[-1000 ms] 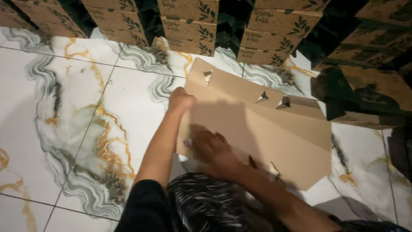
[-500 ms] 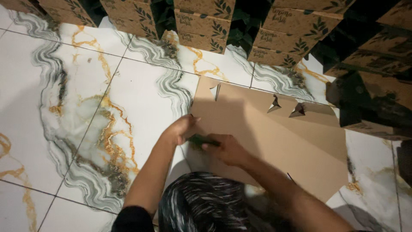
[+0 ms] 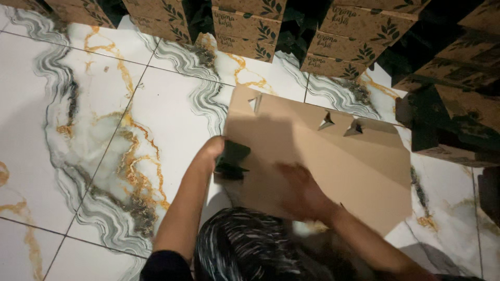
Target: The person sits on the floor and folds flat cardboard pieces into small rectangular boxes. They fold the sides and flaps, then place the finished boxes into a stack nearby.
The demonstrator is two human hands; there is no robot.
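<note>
A flat, unfolded brown cardboard box blank (image 3: 333,156) with small cut tabs lies on the marble-patterned floor in front of me. My left hand (image 3: 216,151) grips its left edge, where a flap with a dark green inner face (image 3: 233,158) is folded up. My right hand (image 3: 299,192) presses palm-down on the blank's near middle, blurred by motion. My knee in dark patterned fabric (image 3: 245,244) sits just below the blank.
Stacks of folded brown boxes with leaf prints (image 3: 245,26) line the far side and the right (image 3: 458,93). White floor tiles with grey and gold veins (image 3: 94,135) spread to the left.
My left hand slid down the blank's left edge and folded up a flap, showing its dark green face. My right hand moved right across the blank.
</note>
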